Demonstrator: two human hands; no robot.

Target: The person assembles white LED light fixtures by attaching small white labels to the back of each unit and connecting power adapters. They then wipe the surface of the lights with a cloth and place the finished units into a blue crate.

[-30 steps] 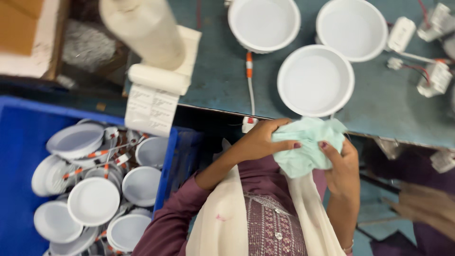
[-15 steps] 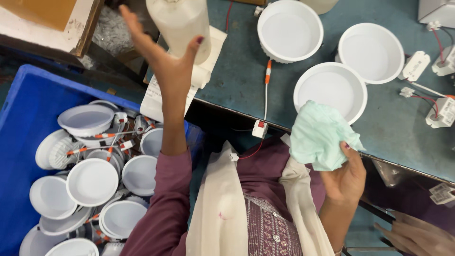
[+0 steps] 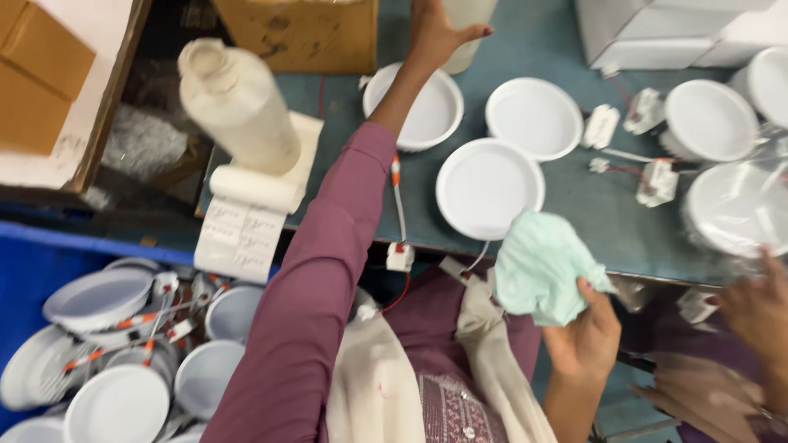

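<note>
Cut off by the top edge, a pale bottle (image 3: 468, 25) meets the outstretched left hand (image 3: 435, 33), fingers spread, while the right hand (image 3: 584, 338), lower right, clutches a crumpled mint-green cloth (image 3: 542, 267).

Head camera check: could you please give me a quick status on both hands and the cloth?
Left hand open, reaching up to a pale bottle at the table's far edge. Right hand gripping crumpled green cloth near the chest. Another person's hand at right edge.

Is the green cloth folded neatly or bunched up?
Bunched up. The pale green cloth sits crumpled in the right hand, with loose creases and uneven edges, held near the table's edge.
</note>
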